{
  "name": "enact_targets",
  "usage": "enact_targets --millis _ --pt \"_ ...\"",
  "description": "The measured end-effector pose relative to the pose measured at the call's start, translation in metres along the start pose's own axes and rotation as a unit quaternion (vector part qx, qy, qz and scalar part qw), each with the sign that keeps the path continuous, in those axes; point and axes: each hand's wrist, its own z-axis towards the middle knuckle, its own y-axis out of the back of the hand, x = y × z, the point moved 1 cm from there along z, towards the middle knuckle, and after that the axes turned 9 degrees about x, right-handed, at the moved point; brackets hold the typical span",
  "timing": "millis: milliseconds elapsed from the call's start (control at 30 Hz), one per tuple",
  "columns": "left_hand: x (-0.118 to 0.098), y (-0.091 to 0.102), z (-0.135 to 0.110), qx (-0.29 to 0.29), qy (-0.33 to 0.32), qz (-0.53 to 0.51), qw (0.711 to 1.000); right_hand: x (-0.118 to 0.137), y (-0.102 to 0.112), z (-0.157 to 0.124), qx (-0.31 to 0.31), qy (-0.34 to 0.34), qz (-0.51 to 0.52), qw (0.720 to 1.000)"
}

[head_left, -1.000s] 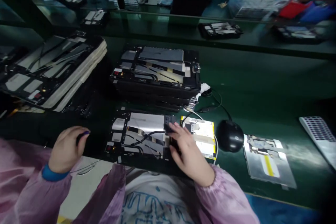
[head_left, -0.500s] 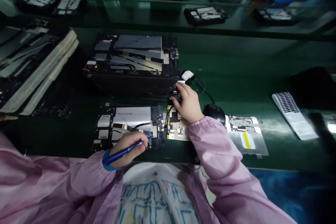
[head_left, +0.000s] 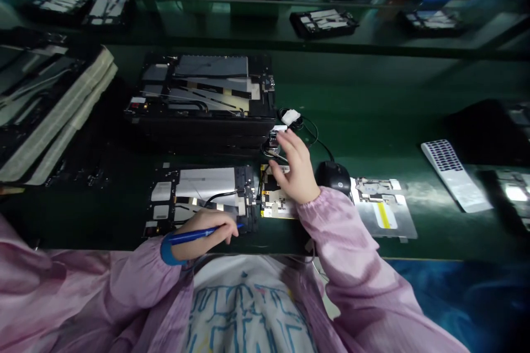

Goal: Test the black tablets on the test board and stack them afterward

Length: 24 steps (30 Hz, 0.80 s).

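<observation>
My left hand (head_left: 209, 230) is closed around a slim blue pen (head_left: 192, 236), its tip pointing right over the lower right part of an opened tablet (head_left: 207, 181) that lies flat before me. Spread fingers show on my right hand (head_left: 296, 171), which hovers over a yellow-edged circuit board (head_left: 269, 207) beside the tablet. Just past those fingertips is a small device with a cable (head_left: 273, 139); I see nothing held in that hand. A black cable runs between the tablet and the board area.
Behind the tablet stands a stack of opened tablets (head_left: 207, 132). More tablet parts (head_left: 53, 116) are piled at the left. Right of my arm are a black mouse (head_left: 334, 177), a metal plate with a board (head_left: 391, 220) and a white keypad-like object (head_left: 455, 176). A shelf (head_left: 256, 25) crosses behind.
My right fingers have opened and come away from the small device. The pen in my left hand lies flatter, its tip slightly lower. The view has shifted slightly.
</observation>
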Motion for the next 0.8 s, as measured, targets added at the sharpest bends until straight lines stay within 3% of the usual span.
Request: enact_targets --millis 100,167,233,333,500,600,800 --pt "-0.003 0.016 -0.026 -0.066 -0.072 -0.066 0.993 0.029 0.007 -0.017 0.044 -0.004 0.023 0.999" --pt "-0.004 0.022 -0.039 -0.1 -0.042 -0.092 0.99 0.044 0.005 -0.031 0.095 -0.015 0.043 0.994" --pt "-0.005 0.019 -0.042 -0.098 0.029 -0.099 0.99 0.052 -0.003 -0.043 0.126 -0.026 0.063 0.99" --pt "-0.006 0.004 -0.023 -0.059 0.092 -0.046 0.993 0.055 -0.016 -0.054 0.141 -0.038 0.077 0.986" --pt "0.001 -0.016 0.014 -0.058 0.099 0.004 0.993 0.051 -0.023 -0.056 0.148 -0.04 0.078 0.985" --pt "0.006 -0.018 0.019 -0.064 0.117 0.003 0.991 0.049 -0.022 -0.055 0.151 -0.042 0.08 0.984" --pt "0.004 -0.018 0.02 -0.074 0.083 0.083 0.99 0.046 -0.022 -0.055 0.15 -0.05 0.082 0.984"
